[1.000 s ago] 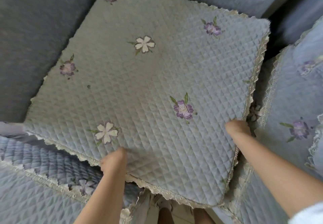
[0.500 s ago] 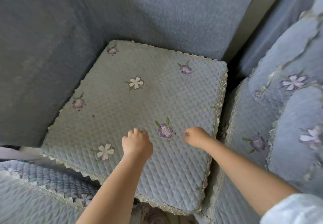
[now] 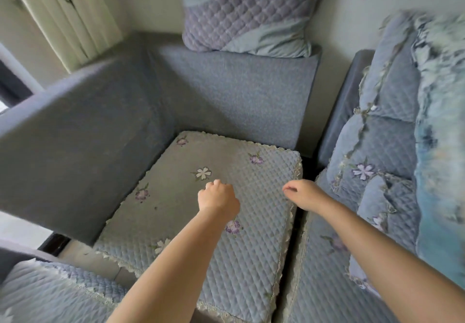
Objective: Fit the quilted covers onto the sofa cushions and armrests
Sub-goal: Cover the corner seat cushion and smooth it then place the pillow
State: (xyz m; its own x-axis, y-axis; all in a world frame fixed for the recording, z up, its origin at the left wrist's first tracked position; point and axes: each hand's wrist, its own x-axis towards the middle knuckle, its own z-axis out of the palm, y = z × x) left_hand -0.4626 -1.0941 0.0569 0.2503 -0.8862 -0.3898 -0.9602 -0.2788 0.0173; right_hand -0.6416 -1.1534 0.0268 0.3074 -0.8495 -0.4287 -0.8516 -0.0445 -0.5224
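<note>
near-left cover: a quilted cover (image 3: 50, 295) lay loose at the near-left corner, lace edge rumpled, not fitted to anything you could see.
your left hand: left hand (image 3: 218, 198) was over the middle of the covered seat cushion (image 3: 226, 222), fingers curled under, holding nothing; contact with the quilting unclear.
your right hand: right hand (image 3: 302, 194) hung over the cushion's right edge, fingers loosely curled, empty.
key relation: the bare armrest (image 3: 75, 131) lay left and slightly far of your left hand, its long axis running near-left to far-right; your left hand was the nearer one, the loose cover behind it on the near side.
seat cushion: cover sat on it, lace trim (image 3: 289, 234) down the right side, long axis near to far.
right side: a second covered seat (image 3: 324, 285) sat just beside the cushion, dark gap between; a pile of quilted pieces (image 3: 382, 161) stacked on its far end.
far: bare backrest (image 3: 239, 96) behind the cushion, a quilted pillow (image 3: 249, 13) resting on top.
in the way: nothing between your left hand and the armrest, I judged.
</note>
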